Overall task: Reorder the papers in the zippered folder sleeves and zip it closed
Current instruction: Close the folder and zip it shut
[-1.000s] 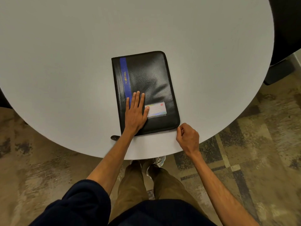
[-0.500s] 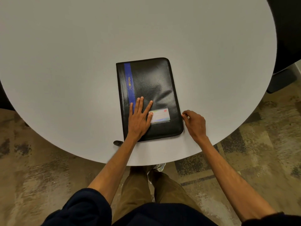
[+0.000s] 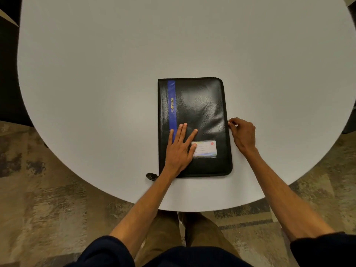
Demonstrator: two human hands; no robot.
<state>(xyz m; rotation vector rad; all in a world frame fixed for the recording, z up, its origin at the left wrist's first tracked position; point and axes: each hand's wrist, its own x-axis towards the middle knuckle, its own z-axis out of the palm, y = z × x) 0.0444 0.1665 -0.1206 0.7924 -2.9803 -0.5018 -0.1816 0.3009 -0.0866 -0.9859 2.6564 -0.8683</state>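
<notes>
A black zippered folder (image 3: pixel 202 105) with a blue stripe and a white label card (image 3: pixel 207 149) lies closed on the round white table (image 3: pixel 115 74). My left hand (image 3: pixel 179 149) rests flat on its lower left cover, fingers straight and spread. My right hand (image 3: pixel 243 134) is at the folder's right edge about halfway up, fingertips pinched together at the zipper line; the zipper pull (image 3: pixel 230 123) itself is too small to make out. A black strap tab (image 3: pixel 151 176) sticks out at the folder's lower left corner. No papers are visible.
The table's near rim (image 3: pixel 192 210) curves just in front of my legs. Patterned carpet (image 3: pixel 48 209) lies below. Dark furniture (image 3: pixel 7 74) stands beyond the table's left side.
My right hand has slid from the folder's lower right corner up along its right edge to about mid-height. My left hand has stayed pressed flat on the cover.
</notes>
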